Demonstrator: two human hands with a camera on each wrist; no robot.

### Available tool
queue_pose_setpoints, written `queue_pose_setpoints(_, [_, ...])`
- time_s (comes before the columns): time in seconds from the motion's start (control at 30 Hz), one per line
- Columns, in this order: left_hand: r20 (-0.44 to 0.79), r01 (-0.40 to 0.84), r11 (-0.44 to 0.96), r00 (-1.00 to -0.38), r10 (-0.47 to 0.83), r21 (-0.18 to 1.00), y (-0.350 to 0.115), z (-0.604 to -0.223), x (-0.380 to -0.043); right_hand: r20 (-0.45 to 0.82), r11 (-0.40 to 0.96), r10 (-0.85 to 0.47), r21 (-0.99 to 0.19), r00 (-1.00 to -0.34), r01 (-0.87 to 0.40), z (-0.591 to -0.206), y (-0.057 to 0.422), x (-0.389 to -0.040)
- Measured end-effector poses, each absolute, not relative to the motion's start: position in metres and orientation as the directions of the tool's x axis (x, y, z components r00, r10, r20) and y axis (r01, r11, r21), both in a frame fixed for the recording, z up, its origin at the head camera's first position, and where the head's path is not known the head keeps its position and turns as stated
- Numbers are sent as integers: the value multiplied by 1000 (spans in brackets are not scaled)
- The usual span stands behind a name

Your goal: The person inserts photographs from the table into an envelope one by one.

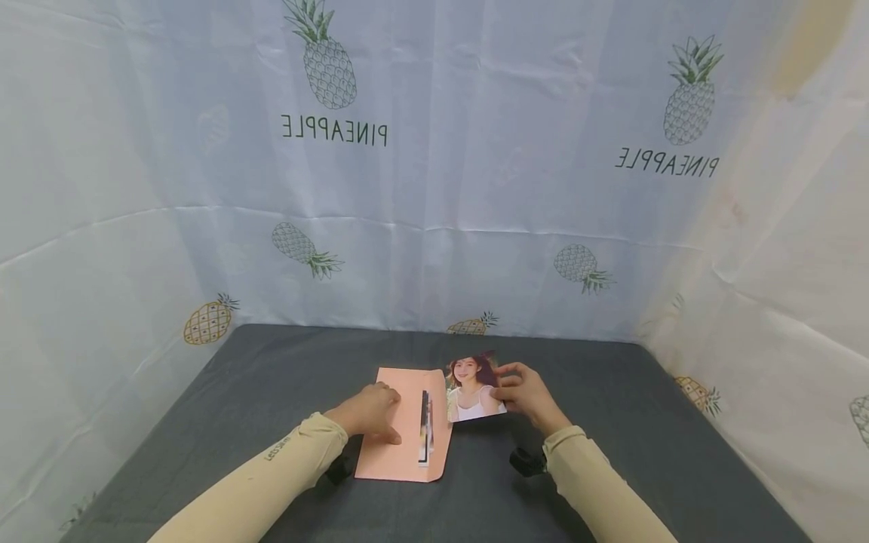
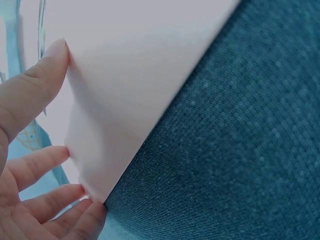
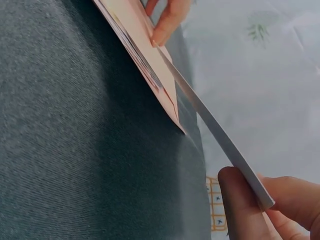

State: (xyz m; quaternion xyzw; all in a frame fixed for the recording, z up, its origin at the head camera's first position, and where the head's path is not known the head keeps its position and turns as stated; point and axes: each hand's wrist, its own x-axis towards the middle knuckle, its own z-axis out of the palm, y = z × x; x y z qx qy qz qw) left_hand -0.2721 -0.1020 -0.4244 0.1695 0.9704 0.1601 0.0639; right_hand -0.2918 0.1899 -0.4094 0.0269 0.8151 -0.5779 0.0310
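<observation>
On the dark cloth lies a pink envelope (image 1: pixel 405 437), with the edges of several photo prints (image 1: pixel 425 434) showing in its opening on the right side. My left hand (image 1: pixel 370 411) rests on the envelope's left part, thumb and fingers spread apart. In the left wrist view the thumb (image 2: pixel 42 75) and fingertips touch the envelope's pale surface (image 2: pixel 120 85). Between thumb and fingers, my right hand (image 1: pixel 528 392) pinches the right edge of a photo print (image 1: pixel 468 396) of a person in a white top. The right wrist view shows this print (image 3: pixel 215 127) edge-on, raised above the cloth.
A dark grey cloth (image 1: pixel 271 377) covers the table. White curtains (image 1: pixel 462 181) with pineapple prints hang behind it and at both sides. Dark wrist-worn devices (image 1: pixel 527 461) sit under both wrists, near the cloth.
</observation>
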Motion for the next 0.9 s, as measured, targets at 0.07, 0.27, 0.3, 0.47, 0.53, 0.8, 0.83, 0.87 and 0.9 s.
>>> queue_pose_setpoints(0.07, [-68, 309, 891, -935, 349, 334, -102, -424, -272, -84, 325, -2, -942, -996, 79, -410, 188, -291])
queue_pose_setpoints(0.27, [-65, 312, 889, -933, 353, 335, -103, -422, -272, -69, 342, -37, -938, -997, 52, -411, 185, -288])
queue_pose_setpoints(0.3, [-64, 313, 888, -933, 353, 336, -103, -423, -272, -65, 349, -39, -936, -997, 48, -411, 184, -287])
queue_pose_setpoints(0.47, [-65, 315, 885, -932, 357, 344, -104, -423, -272, -68, 377, -34, -925, -997, 50, -412, 182, -286])
queue_pose_setpoints(0.53, [-68, 314, 885, -932, 357, 343, -104, -423, -273, -71, 389, -38, -920, -997, 50, -411, 181, -285])
queue_pose_setpoints(0.8, [-69, 315, 886, -931, 357, 339, -104, -423, -273, -74, 402, -49, -914, -996, 48, -409, 177, -285])
queue_pose_setpoints(0.83, [-69, 315, 886, -931, 357, 340, -104, -423, -273, -74, 403, -49, -914, -996, 48, -409, 176, -285])
queue_pose_setpoints(0.87, [-69, 314, 886, -932, 357, 341, -104, -423, -273, -74, 407, -49, -912, -996, 48, -409, 176, -286])
queue_pose_setpoints(0.9, [-69, 314, 886, -932, 356, 342, -104, -423, -273, -74, 411, -48, -910, -996, 48, -409, 175, -286])
